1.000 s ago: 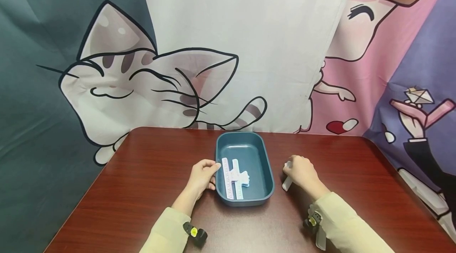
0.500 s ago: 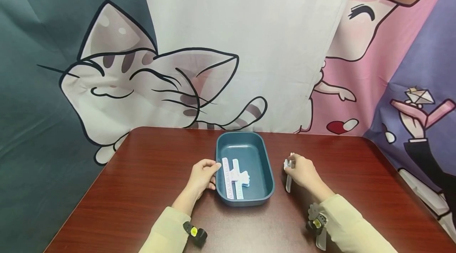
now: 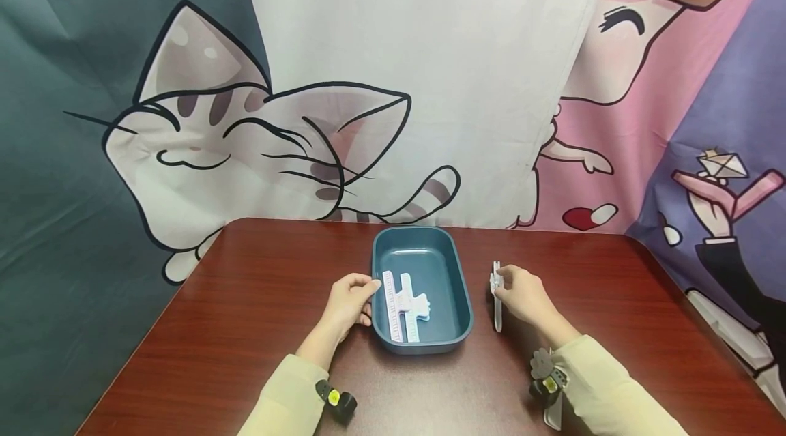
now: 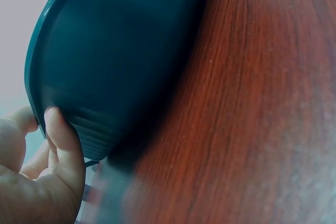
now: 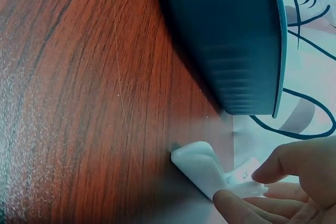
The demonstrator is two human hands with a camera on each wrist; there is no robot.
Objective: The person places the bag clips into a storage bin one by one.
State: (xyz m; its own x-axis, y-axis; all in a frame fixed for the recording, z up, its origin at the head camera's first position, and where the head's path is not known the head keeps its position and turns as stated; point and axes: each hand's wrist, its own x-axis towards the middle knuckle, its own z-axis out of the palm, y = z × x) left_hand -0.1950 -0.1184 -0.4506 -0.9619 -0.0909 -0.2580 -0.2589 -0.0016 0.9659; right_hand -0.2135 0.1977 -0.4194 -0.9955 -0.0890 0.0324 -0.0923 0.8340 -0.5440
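My left hand [image 3: 348, 305] pinches the left rim of a dark teal tray [image 3: 451, 286], thumb on the inner side and fingers against the outer wall, as the left wrist view shows. Inside the tray lie a pinkish-white bag clip [image 3: 391, 306] and a pale blue bag clip [image 3: 410, 327], side by side with their handles overlapping. Right of the tray, my right hand [image 3: 525, 293] pinches a white bag clip [image 3: 497, 313] by its short handle. Its long bar runs front to back, close over the tabletop in the right wrist view [image 5: 197, 163].
Another greyish-white bag clip [image 3: 553, 417] lies on the brown wooden table [image 3: 245, 340] beneath my right wrist, partly hidden by the wrist camera [image 3: 544, 388]. A cartoon-printed cloth [image 3: 491, 81] hangs right behind the table's far edge.
The clip in my right hand has turned from slanted to nearly straight front to back, and more of it shows. My right hand has shifted slightly right; left hand and tray stay put.
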